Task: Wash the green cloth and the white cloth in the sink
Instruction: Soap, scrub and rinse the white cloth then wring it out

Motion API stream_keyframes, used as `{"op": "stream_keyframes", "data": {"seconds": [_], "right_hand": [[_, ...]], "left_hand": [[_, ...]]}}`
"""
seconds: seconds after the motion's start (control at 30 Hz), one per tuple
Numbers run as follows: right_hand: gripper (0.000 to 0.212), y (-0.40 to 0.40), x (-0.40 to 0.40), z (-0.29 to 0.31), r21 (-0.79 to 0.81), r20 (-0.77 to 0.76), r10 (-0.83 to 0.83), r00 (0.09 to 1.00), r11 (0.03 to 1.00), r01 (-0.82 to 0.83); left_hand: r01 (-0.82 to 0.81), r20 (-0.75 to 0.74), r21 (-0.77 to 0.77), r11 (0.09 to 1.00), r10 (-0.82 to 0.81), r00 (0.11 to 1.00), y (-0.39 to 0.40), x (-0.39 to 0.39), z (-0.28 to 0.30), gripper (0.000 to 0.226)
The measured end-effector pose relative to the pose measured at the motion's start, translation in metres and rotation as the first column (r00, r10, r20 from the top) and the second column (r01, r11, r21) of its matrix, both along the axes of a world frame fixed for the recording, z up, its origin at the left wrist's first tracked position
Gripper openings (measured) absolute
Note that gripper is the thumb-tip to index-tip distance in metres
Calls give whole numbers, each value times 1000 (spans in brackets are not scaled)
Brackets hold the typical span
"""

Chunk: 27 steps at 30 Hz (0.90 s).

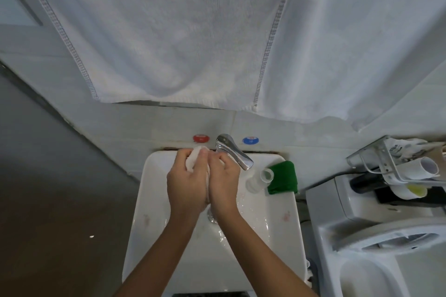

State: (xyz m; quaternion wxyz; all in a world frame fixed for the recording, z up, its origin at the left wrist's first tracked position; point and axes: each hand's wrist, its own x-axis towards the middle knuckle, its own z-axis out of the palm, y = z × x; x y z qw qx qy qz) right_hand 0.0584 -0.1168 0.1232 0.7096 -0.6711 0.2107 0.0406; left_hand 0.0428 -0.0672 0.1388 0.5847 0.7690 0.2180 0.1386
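We are gripping the white cloth point(193, 160) between our left hand point(187, 183) and right hand point(223, 182) over the sink point(272, 212); the green cloth point(283, 177) is lying on its far right rim.

Two hands point(187, 182); one white cloth point(193, 160); one green cloth point(282, 177) (folded); one sink point(277, 229); one tap point(233, 152); one cup point(259, 179).

White towels point(183, 31), tiled wall point(144, 125), brown floor point(48, 224)

Dim, soft bluish light; wide-angle bending at edges; slight softness overall.
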Motion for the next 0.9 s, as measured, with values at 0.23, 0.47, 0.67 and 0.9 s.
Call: {"op": "stream_keyframes", "data": {"seconds": [0.23,0.47,0.67,0.9], "right_hand": [[44,-19,9,1,-51,62,24,998,998,-21],[32,-3,-10,-2,-39,13,112,994,993,-112],[40,-22,24,9,-63,-12,96,995,993,-97],[42,-22,10,1,-95,8,194,981,977,-193]], "left_hand": [[17,120,84,996,-27,992,-6,-5,-15,40],[49,36,199,979,-57,998,26,23,-18,31],[108,125,183,977,-132,983,-6,-10,-3,37],[47,79,279,959,-72,994,-4,-2,-8,36]]}}
